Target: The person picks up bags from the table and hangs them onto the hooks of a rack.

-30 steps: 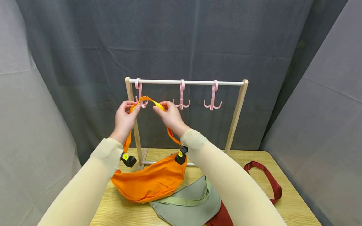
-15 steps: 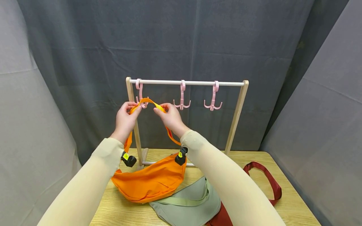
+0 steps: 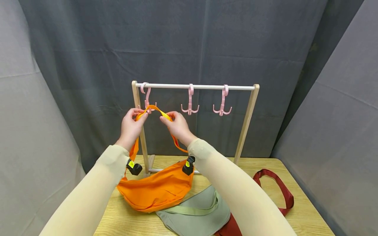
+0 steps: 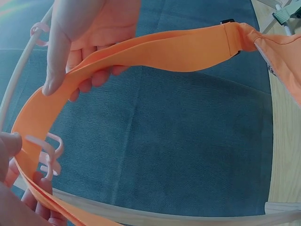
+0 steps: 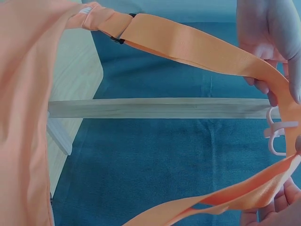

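Note:
My left hand (image 3: pixel 132 126) pinches the strap of an orange waist bag between thumb and fingers. A short way right, my right hand (image 3: pixel 178 127) pinches the same strap (image 3: pixel 153 107), which arches up between the two hands. The orange waist bag (image 3: pixel 156 190) hangs below, its bottom close over a grey-green bag. Right at the arch is the leftmost pink hook (image 3: pixel 148 98), tilted on its bar. In both wrist views a prong of this hook (image 5: pixel 285 125) shows in front of the strap's inner face, between the hands.
A wooden rack with a white bar (image 3: pixel 168 86) carries two more pink hooks, one mid-bar (image 3: pixel 190 98) and one at right (image 3: pixel 222 100). On the wooden table (image 3: pixel 307 203) lie a grey-green bag (image 3: pixel 198 218) and a dark red bag strap (image 3: pixel 283 188).
Both hands have come down slightly with the strap. The leftmost hook has turned and tilted, its lower end shifting right. The bag has stayed almost in place.

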`<state>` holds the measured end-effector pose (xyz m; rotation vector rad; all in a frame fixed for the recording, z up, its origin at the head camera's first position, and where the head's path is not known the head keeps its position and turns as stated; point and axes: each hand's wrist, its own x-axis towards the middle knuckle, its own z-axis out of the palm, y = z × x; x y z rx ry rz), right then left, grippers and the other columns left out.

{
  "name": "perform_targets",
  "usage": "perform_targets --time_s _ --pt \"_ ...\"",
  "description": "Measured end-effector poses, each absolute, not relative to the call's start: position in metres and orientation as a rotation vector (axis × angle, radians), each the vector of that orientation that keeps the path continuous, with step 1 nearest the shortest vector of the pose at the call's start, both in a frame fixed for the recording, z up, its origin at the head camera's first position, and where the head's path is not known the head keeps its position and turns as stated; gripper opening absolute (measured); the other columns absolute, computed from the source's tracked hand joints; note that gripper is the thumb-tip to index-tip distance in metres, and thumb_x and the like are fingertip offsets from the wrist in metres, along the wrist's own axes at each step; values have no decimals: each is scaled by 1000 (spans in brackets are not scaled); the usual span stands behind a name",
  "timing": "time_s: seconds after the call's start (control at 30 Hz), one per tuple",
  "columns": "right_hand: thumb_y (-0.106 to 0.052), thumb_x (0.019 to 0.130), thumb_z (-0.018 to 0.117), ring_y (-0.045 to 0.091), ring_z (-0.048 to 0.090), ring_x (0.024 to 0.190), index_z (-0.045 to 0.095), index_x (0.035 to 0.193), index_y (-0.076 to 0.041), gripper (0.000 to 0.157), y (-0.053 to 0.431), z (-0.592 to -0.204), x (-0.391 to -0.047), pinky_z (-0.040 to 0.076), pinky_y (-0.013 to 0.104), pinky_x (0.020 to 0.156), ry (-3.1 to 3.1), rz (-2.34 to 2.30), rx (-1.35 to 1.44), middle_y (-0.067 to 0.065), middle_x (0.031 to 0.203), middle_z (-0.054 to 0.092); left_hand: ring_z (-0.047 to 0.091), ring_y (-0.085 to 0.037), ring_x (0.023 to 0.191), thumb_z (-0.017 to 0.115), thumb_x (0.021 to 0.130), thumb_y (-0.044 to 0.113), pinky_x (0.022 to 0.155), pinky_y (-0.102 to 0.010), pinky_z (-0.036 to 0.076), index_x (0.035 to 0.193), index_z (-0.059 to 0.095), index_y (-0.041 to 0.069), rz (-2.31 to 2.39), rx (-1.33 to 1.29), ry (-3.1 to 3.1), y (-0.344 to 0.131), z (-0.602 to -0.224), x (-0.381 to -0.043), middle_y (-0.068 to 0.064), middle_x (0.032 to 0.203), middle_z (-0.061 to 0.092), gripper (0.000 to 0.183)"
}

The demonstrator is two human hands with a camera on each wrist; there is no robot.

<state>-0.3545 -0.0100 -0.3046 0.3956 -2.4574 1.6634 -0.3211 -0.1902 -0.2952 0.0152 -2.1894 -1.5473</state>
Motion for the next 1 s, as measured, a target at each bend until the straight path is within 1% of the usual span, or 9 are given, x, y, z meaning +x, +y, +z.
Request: perform_targets --time_s 0.13,0.3,0.67,1.0 --pt "-35 98 72 23 60 87 63 128 -4 44 -10 -307 -355 52 25 74 -2462 1654 409 12 111 62 58 -34 118 66 102 23 108 -44 50 127 59 2 -1556 17 -2182 -190 -296 -321 -21 131 59 34" --pt "-35 97 72 22 60 86 63 128 -5 44 -12 -309 -353 52 25 74 -2469 1663 400 12 111 61 57 -35 119 65 103 24 110 -43 49 129 58 4 -1565 36 -2204 -192 -297 -319 -20 132 58 34" --pt "-33 98 72 21 60 82 64 127 -3 42 -16 -312 -350 51 23 71 -2451 1673 409 13 110 63 57 -33 116 64 103 27 109 -42 50 130 58 7 -1580 46 -2212 -191 -298 -320 -17 131 58 34" --pt "-33 98 72 21 60 83 65 126 -3 42 -19 -314 -352 51 24 71 -2468 1659 383 13 108 64 57 -31 117 65 102 24 102 -36 49 127 59 3 -1560 41 -2182 -189 -302 -326 -18 131 61 34"
